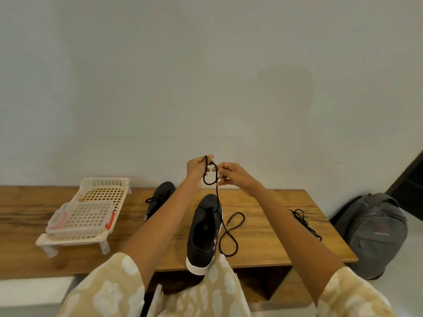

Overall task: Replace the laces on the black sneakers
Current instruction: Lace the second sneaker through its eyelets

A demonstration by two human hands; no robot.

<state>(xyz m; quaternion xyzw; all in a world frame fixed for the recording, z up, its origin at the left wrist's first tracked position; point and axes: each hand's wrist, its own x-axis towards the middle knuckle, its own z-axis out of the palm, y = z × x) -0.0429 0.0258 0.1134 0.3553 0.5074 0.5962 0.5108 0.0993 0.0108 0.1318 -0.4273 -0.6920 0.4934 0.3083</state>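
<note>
Left hand (pixel 197 167) pinches black lace (pixel 211 173) | right hand (pixel 233 176) pinches same lace | sneaker (pixel 204 232) logo unreadable

Black lace (pixel 216 195) looped between both hands' grip above unlaced sneaker (pixel 204 232).

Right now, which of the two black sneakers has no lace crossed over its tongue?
The near sneaker, at the table's front edge. Its eyelets are bare; the far sneaker, behind the left forearm, shows a lace.
</note>
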